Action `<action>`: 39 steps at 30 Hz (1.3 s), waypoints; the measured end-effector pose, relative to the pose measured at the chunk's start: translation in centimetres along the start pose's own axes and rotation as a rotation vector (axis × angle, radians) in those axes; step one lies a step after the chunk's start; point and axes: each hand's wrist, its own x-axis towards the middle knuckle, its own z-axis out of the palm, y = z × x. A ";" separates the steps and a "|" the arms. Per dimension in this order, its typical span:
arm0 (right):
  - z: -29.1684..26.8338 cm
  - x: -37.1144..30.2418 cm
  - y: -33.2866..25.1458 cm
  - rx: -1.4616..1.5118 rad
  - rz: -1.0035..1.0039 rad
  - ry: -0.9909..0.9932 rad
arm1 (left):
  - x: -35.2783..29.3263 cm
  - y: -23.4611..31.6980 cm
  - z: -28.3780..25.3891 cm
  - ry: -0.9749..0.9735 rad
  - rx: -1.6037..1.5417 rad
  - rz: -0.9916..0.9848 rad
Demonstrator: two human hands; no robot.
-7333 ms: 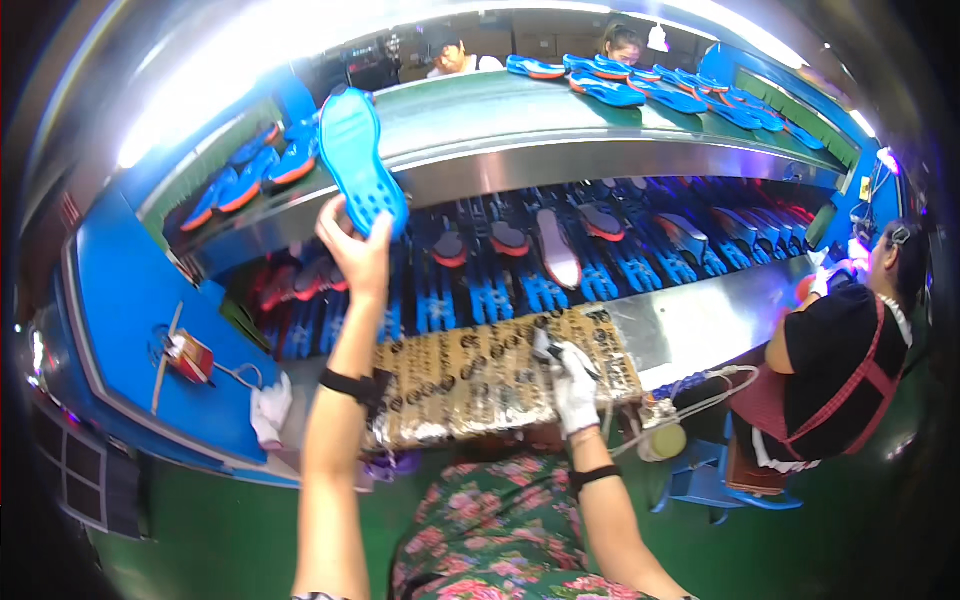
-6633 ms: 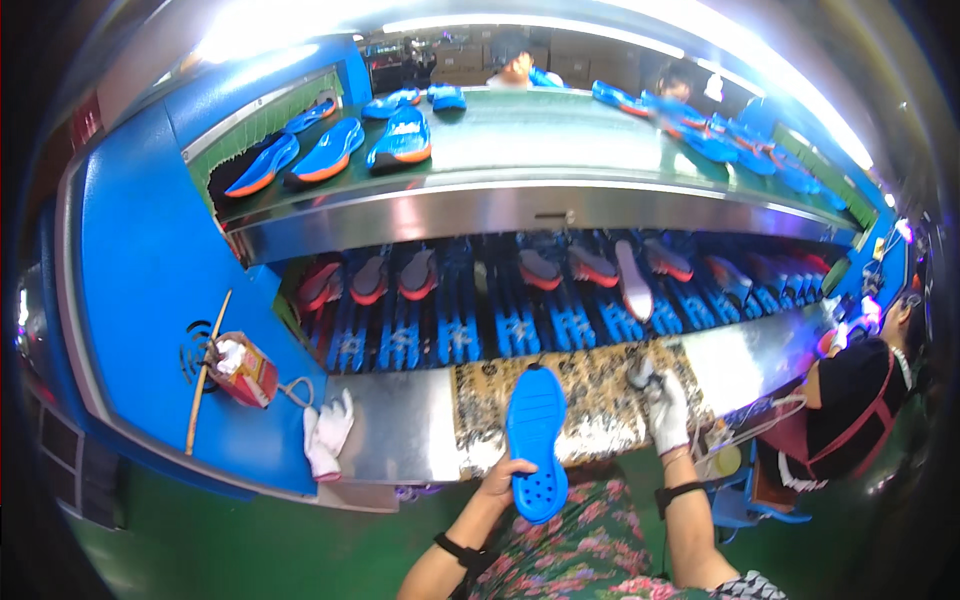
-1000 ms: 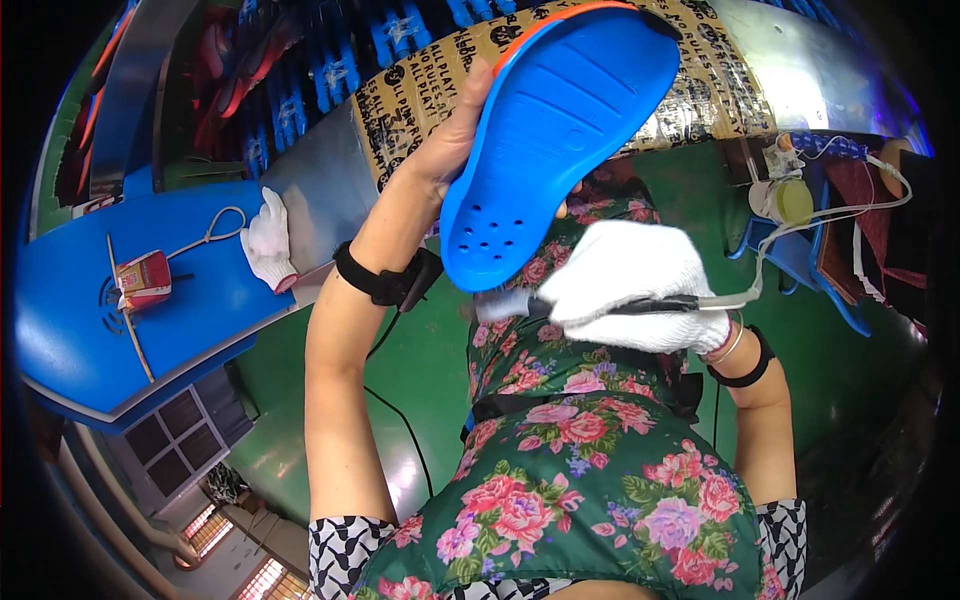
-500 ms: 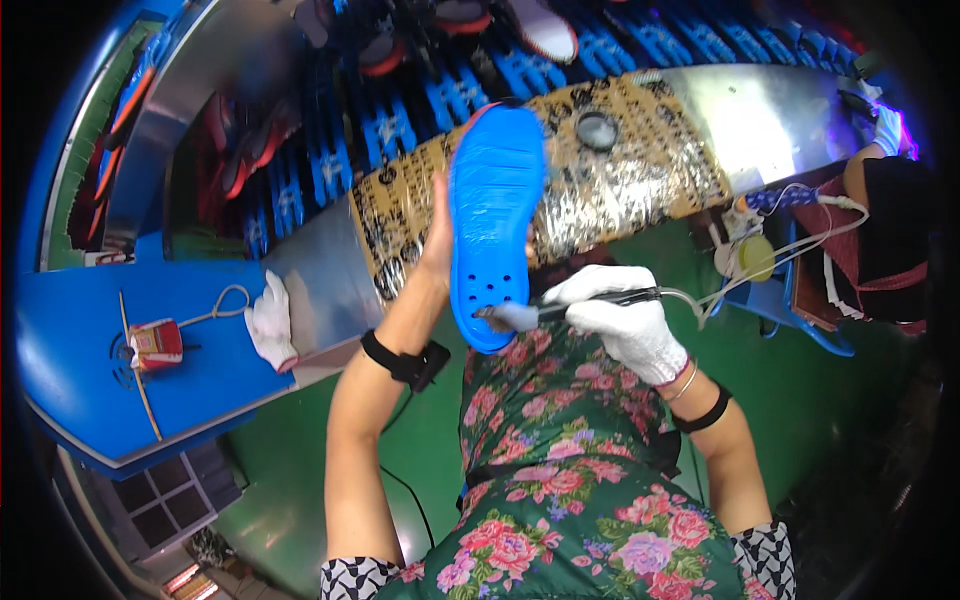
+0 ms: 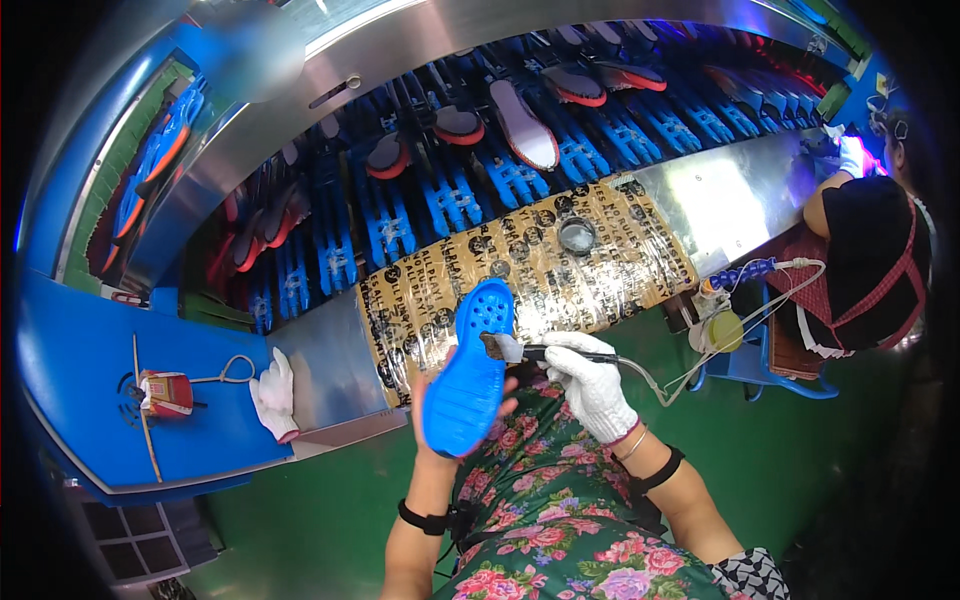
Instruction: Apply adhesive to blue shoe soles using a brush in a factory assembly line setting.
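Note:
My left hand (image 5: pixel 440 430) holds a blue shoe sole (image 5: pixel 468 368) from below, its perforated end pointing up toward the bench. My right hand (image 5: pixel 592 385), in a white glove, grips a thin brush (image 5: pixel 535 350) whose bristle tip rests against the sole's right edge. A thin hose runs from the brush handle off to the right. Both hands hover over my lap, just in front of the bench's paper-covered top (image 5: pixel 560 270).
A small round tin (image 5: pixel 577 235) sits on the patterned paper. Behind it, blue racks (image 5: pixel 450 190) carry more soles. A spare white glove (image 5: pixel 274 393) and a small red device (image 5: pixel 166 392) lie at left. Another person (image 5: pixel 865 250) sits at right beside a yellow bottle (image 5: pixel 726 330).
I took the blue sole off the upper shelf, brought it down to my lap, and have been brushing it; the sole is now turned with its perforated end away from me.

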 end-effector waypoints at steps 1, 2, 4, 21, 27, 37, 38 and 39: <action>0.5 -0.1 -0.4 -0.046 -0.011 -0.027 | -0.7 -1.1 0.6 0.076 0.117 -0.036; 0.9 -0.3 -0.9 -0.091 -0.021 -0.052 | -0.5 -1.8 0.6 0.079 0.120 -0.040; 2.0 -0.6 -1.7 -0.131 -0.066 -0.099 | 0.1 -3.0 0.0 -0.006 -0.272 -0.109; 7.9 -1.4 -10.9 -1.031 -1.205 -0.412 | 2.1 -6.1 4.8 -0.224 -0.055 -0.049; 7.5 -2.1 -9.7 -1.204 -1.307 -0.499 | 2.0 -5.7 0.4 -0.211 0.009 -0.049; 6.5 -2.5 -8.5 -1.003 -1.145 -0.388 | 2.0 -5.6 2.4 -0.019 0.234 0.088; 6.5 -2.6 -8.1 -1.088 -1.228 -0.429 | 2.2 -5.5 2.9 0.013 0.293 0.112; 6.6 -3.2 -7.3 -1.076 -1.178 -0.460 | 2.3 -5.4 2.8 -0.002 0.261 0.094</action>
